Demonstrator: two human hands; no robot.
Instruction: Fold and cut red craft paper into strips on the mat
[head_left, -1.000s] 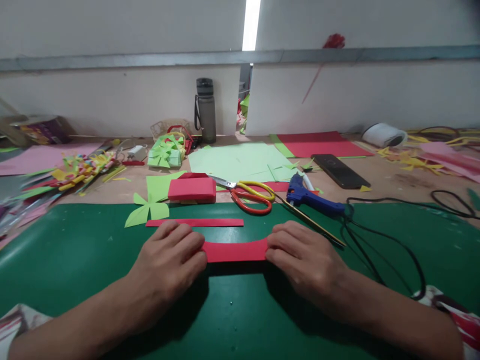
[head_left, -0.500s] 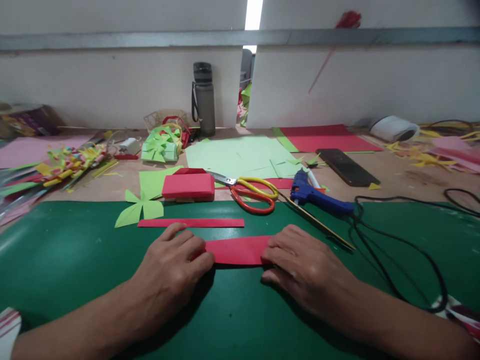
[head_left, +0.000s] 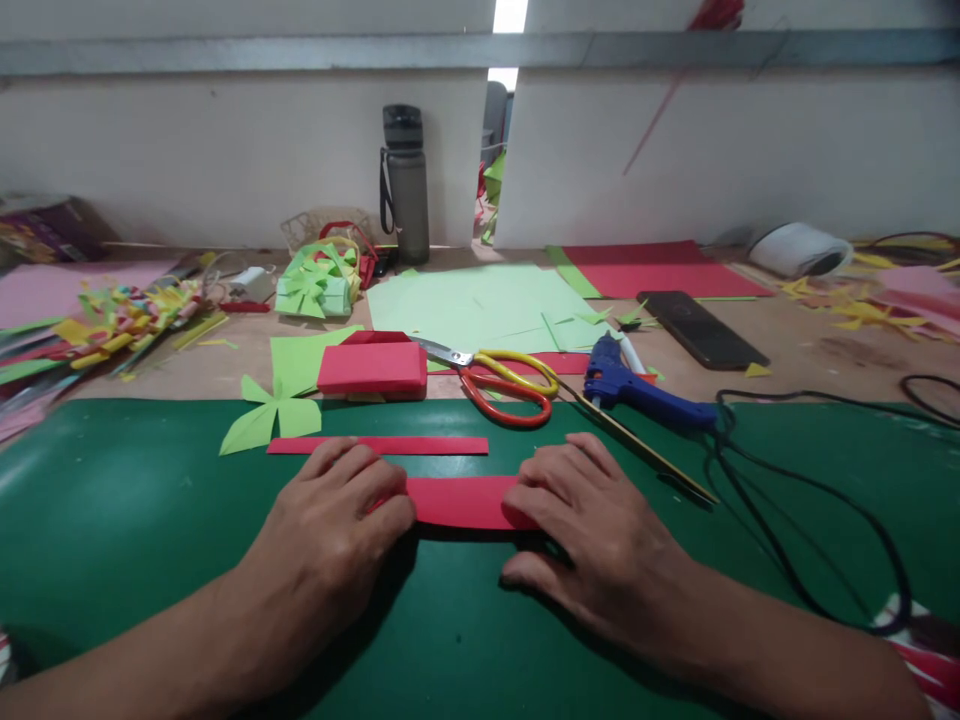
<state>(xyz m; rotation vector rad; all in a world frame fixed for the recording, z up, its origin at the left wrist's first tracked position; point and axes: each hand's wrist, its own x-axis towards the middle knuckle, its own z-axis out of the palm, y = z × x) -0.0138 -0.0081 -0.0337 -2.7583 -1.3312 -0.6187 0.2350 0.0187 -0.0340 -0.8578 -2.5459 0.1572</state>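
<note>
A red paper strip (head_left: pixel 461 502) lies crosswise before me on the green mat, slightly bowed along its lower edge. My left hand (head_left: pixel 334 525) is closed on its left end, thumb at the near edge and fingers curled over the top. At the right end, the fingers of my right hand (head_left: pixel 592 525) rest on the paper; the thumb stands apart below, off the strip, so this hand is open. Both strip ends are hidden under the fingers. Just beyond lies a narrower red strip (head_left: pixel 427 446), partly behind my left fingertips.
Beyond lie a folded red paper piece (head_left: pixel 371 370), scissors (head_left: pixel 510 385) with red and yellow handles, a blue glue gun (head_left: pixel 637 390) with its black cord (head_left: pixel 825 500), and a green paper flower (head_left: pixel 274 410). Farther back are a phone (head_left: pixel 701 328) and a bottle (head_left: pixel 407 190).
My right hand has shifted left along the red strip, and its thumb has opened away from the fingers. The left hand still holds its end. The view has tilted slightly down.
</note>
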